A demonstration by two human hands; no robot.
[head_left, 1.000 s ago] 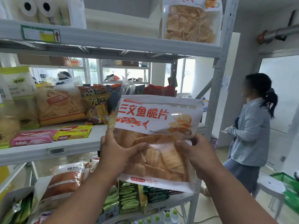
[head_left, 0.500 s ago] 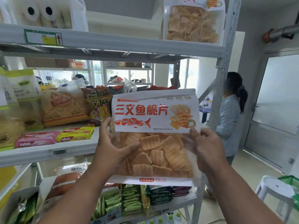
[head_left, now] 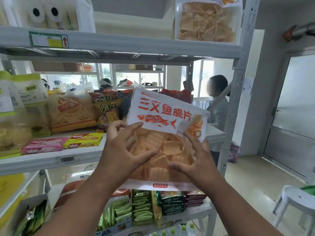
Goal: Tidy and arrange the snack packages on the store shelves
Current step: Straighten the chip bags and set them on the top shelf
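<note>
A large clear bag of orange fish chips (head_left: 162,110), white label with red lettering on top, stands tilted at the right end of the middle shelf (head_left: 51,160), its label leaning left. My left hand (head_left: 122,150) lies on the bag's lower left front, fingers spread, index finger on the label. On the lower right front my right hand (head_left: 196,160) presses with spread fingers, thumb pointing left. The bag's bottom edge hangs below the shelf's front lip. A matching chip bag (head_left: 206,21) stands on the top shelf.
Snack bags (head_left: 73,111) and flat wafer packs (head_left: 83,140) fill the middle shelf to the left. Green and dark packs (head_left: 141,208) sit on the lower shelf. The shelf post (head_left: 233,99) rises just right of the bag. A person (head_left: 218,108) stands behind; a white stool (head_left: 296,200) is at right.
The bag has moved up and back toward the middle shelf and tipped to the left. Both hands shifted from gripping its side edges to lying spread on its front.
</note>
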